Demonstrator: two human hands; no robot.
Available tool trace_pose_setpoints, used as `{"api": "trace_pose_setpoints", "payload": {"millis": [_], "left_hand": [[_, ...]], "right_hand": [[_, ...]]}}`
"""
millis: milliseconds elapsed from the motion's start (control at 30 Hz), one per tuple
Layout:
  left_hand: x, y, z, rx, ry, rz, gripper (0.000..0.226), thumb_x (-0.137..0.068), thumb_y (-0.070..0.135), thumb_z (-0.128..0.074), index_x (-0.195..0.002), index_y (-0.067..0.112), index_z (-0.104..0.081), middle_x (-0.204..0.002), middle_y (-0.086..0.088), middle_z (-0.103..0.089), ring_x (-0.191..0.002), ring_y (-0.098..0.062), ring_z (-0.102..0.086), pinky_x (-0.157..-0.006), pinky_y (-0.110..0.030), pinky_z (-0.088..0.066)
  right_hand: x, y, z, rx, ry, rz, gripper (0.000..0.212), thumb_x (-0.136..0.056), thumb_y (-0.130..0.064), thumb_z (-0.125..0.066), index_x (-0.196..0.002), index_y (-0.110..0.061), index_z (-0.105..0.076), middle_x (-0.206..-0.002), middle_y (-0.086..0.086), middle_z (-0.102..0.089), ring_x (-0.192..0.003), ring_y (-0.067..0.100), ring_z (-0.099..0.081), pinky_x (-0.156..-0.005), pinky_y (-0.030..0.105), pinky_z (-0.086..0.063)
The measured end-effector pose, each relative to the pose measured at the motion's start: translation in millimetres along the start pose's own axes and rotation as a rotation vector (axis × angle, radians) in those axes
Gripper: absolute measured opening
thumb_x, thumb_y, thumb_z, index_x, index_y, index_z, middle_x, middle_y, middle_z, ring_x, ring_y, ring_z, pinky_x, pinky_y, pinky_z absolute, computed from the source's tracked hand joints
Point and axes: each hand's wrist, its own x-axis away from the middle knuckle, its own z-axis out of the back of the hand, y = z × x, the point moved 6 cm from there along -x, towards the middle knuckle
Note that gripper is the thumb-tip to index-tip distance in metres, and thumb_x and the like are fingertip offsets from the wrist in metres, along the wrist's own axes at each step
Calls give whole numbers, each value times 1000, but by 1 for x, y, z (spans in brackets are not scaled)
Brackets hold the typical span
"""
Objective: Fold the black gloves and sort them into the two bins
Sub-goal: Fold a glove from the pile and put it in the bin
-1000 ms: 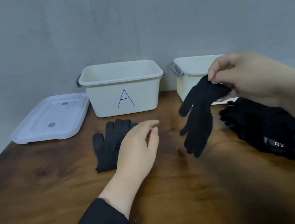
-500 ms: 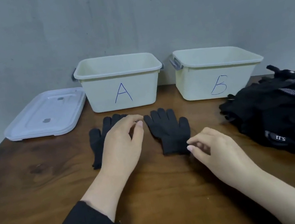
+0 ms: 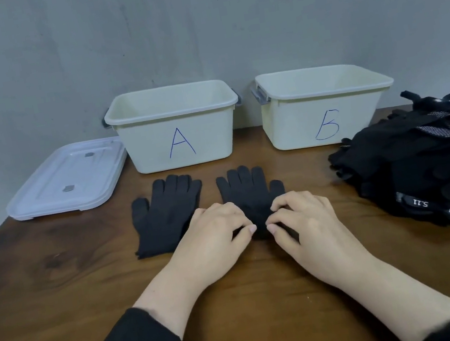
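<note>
Two black knit gloves lie flat on the wooden table, fingers pointing away from me. The left glove [image 3: 165, 215] lies alone, untouched. The right glove [image 3: 248, 191] has its cuff end under my fingers. My left hand [image 3: 215, 241] and my right hand [image 3: 305, 225] meet at that cuff, fingertips pinching its two corners. Behind the gloves stand two cream bins, bin A [image 3: 179, 139] and bin B [image 3: 319, 114]; no gloves show inside either. A pile of black gloves [image 3: 423, 162] sits at the right.
A white plastic lid [image 3: 66, 180] lies flat to the left of bin A. The grey wall stands right behind the bins. The table's left edge runs diagonally past the lid. Bare wood stretches in front of my forearms.
My right hand laid the second glove flat beside the first one. My left hand moved off the left glove, and both hands now pinch the right glove's cuff.
</note>
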Motion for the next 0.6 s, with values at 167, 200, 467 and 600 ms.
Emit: {"api": "trace_pose_setpoints", "payload": {"millis": [167, 200, 467, 600], "left_hand": [[17, -34, 42, -26, 271, 138, 13, -96, 39, -56, -96, 33, -67, -96, 19, -58, -94, -4, -51, -94, -35, -42], [24, -43, 50, -42, 297, 160, 11, -94, 40, -58, -94, 33, -66, -94, 18, -57, -92, -4, -51, -92, -35, -42], [61, -80, 58, -93, 84, 238, 21, -86, 48, -70, -101, 34, -71, -103, 22, -56, -98, -1, -48, -97, -35, -38], [62, -82, 59, -66, 61, 277, 10, -91, 42, -65, -95, 35, -70, -103, 21, -58, -100, -2, -49, -100, -37, -38]], "right_hand": [[4, -14, -6, -75, -183, 64, 39, -103, -47, -45, -136, -33, -62, -140, -20, -52, -127, -11, -31, -112, 11, -11], [3, -14, -6, -78, -198, 65, 41, -103, -49, -43, -139, -34, -59, -142, -22, -49, -126, -14, -26, -111, 8, -9], [0, -13, -13, -96, -227, 57, 40, -104, -49, -40, -139, -38, -56, -136, -28, -44, -113, -18, -20, -112, 18, -19], [-1, -15, -15, -120, -223, 48, 38, -103, -48, -41, -136, -38, -58, -135, -28, -46, -119, -16, -28, -114, 20, -20]]}}
